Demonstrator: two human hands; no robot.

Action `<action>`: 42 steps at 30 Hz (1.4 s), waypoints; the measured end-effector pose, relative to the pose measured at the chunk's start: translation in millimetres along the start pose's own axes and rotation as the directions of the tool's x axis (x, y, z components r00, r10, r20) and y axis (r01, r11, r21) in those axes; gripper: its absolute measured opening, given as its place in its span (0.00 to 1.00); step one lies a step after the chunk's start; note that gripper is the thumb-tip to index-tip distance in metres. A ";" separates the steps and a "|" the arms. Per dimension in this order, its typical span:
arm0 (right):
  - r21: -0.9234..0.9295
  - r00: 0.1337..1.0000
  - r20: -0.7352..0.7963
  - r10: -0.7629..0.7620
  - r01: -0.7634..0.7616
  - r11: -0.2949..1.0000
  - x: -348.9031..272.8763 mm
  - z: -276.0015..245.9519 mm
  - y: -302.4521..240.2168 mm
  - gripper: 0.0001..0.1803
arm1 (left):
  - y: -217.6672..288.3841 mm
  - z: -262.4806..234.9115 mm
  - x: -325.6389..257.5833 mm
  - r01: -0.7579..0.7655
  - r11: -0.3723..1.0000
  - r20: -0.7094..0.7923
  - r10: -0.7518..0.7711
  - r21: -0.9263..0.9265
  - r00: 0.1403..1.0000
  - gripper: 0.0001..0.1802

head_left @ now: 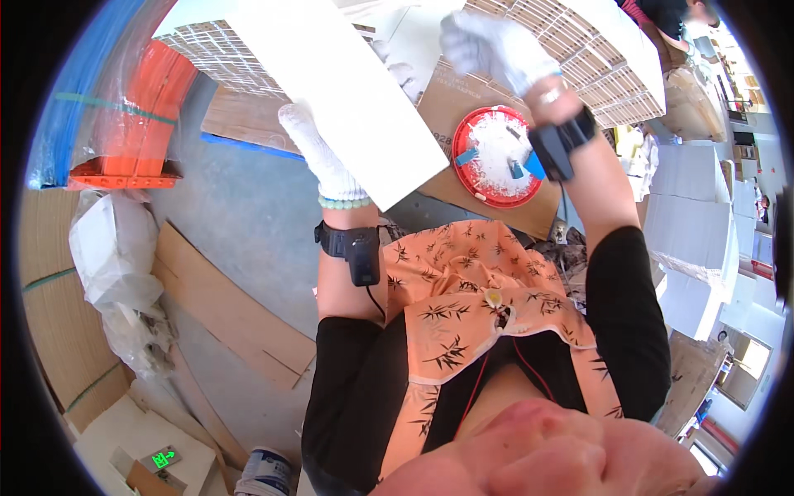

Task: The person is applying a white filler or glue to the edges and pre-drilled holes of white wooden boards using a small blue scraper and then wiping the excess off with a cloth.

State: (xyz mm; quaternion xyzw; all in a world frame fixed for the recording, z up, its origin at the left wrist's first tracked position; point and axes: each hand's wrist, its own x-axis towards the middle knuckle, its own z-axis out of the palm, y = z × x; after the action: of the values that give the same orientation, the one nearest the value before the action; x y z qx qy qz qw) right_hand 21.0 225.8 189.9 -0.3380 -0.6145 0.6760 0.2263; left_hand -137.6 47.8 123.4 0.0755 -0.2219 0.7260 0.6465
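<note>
Looking down past an orange apron printed with dark leaves [463, 289], we see both hands in white knitted gloves raised to a large flat white rectangular board [331, 83]. The left hand [318, 149] lies against the board's near left edge, fingers stretched flat and together along it, the thumb hidden behind the panel, so we cannot tell whether it clamps the board or only steadies it. A bead bracelet and a black wrist strap with a small box sit below that glove. The right hand [488, 45] is farther off, to the right of the board, fingers curled loosely; its fingertips are blurred and we cannot tell whether they touch the board's far edge or hold anything. The board tilts from far left down to near right, held above the floor. Beyond it to the right, a round red tray with white residue and small blue pieces [496, 155] rests on brown cardboard [463, 99]. At the far left stands an orange metal frame [141, 116].
</note>
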 end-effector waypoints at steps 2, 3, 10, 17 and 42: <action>0.210 0.964 -0.181 0.193 -0.154 0.966 55.0 -11.6 7.2 0.25 | 1.0 -5.6 4.6 -0.070 0.948 -0.112 0.110 0.311 0.988 0.63; 0.211 0.965 -0.173 0.195 -0.157 0.965 65.6 -3.0 8.8 0.25 | 2.3 -8.5 4.6 -0.094 0.799 -0.189 0.251 0.593 0.949 0.63; 0.052 0.977 -0.215 0.006 0.006 0.999 104.6 31.9 1.9 0.12 | -3.8 -9.7 6.1 -0.104 0.833 -0.263 0.286 0.543 0.921 0.62; 0.069 0.793 -0.247 -0.557 0.588 0.806 32.2 -6.7 -27.0 0.09 | -16.7 4.2 8.4 -0.030 0.798 -0.234 0.213 0.602 0.949 0.61; 0.347 0.915 -0.152 -0.374 0.403 0.847 29.0 -2.5 -63.3 0.07 | -58.4 -6.2 -18.3 0.333 0.765 -0.359 -0.143 0.551 0.922 0.49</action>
State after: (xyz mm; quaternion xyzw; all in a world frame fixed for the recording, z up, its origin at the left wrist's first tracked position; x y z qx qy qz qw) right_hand -3.5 257.5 247.0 -0.1839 -0.5219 0.7061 0.4420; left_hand -77.0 37.7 123.8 0.1953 0.1312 0.6720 0.7022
